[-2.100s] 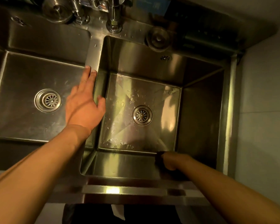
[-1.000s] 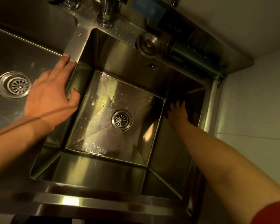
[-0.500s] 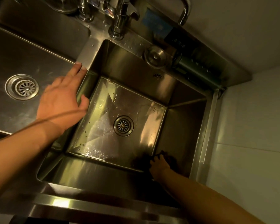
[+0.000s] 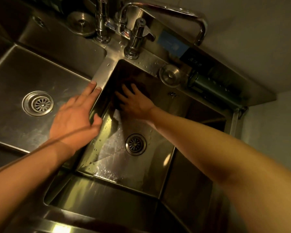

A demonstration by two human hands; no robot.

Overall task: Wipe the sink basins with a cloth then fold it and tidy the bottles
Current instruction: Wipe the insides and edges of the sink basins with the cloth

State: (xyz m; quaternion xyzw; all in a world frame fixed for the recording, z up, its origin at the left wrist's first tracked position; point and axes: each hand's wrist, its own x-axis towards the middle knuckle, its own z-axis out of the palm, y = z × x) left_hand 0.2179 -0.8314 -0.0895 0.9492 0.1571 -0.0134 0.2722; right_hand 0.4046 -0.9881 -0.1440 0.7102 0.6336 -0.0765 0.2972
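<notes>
1. Your sink basins point(image 4: 40, 73): silver steel, yellowish glare.
2. Your cloth point(image 4: 118, 91): dark brown, plain.
3. Bottle point(image 4: 208, 86) you see at the back: dark green.
4. Label point(image 4: 171, 42): blue.
5. Wall point(image 4: 267, 140): pale grey-white.

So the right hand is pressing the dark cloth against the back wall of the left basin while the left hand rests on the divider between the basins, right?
Not quite. The head view shows the right hand pressing the dark cloth against the back wall of the right basin, not the left one. The rest holds: the left hand rests on the divider between the basins.
</notes>
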